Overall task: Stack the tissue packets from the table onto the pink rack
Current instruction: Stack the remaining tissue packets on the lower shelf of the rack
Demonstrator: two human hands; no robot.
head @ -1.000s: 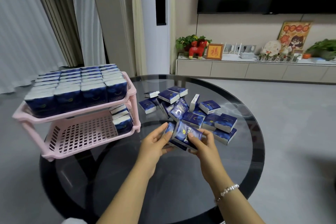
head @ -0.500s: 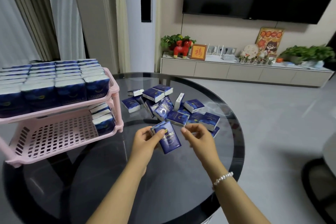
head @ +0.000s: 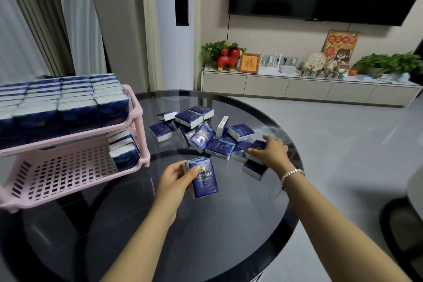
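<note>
- We see a small stack of dark blue tissue packets with white edges (head: 204, 177) held in the left hand (head: 175, 181), just off the near corner of the pink plastic two-tier rack (head: 68, 178) and above the round dark glass table (head: 206, 224).
- The front packet stands nearly upright, its long axis running top to bottom with a slight lean, and its printed face is turned towards us.
- The left fingers are curled round the stack, thumb pressed on the front face, the other fingers hidden behind.
- Half a second ago we saw both hands at this stack; now only the left one holds it.
- The right hand (head: 271, 152), with a beaded bracelet (head: 291, 173) at the wrist, has gone out to the far right side of the loose pile of blue tissue packets (head: 206, 135), well away from the rack.
- Its fingers are spread flat over a packet at the edge of the pile (head: 257, 146); we cannot tell whether they have gripped it.
- The pile lies just beyond the rack's right side, packets pointing every way, one standing on its edge.
- The rack's top tier is filled with rows of upright packets; the bottom tier holds a few at its right end, the rest of its slatted floor bare.
- The view has swung since the earlier frame, so the rack sits nearer the left border.
</note>
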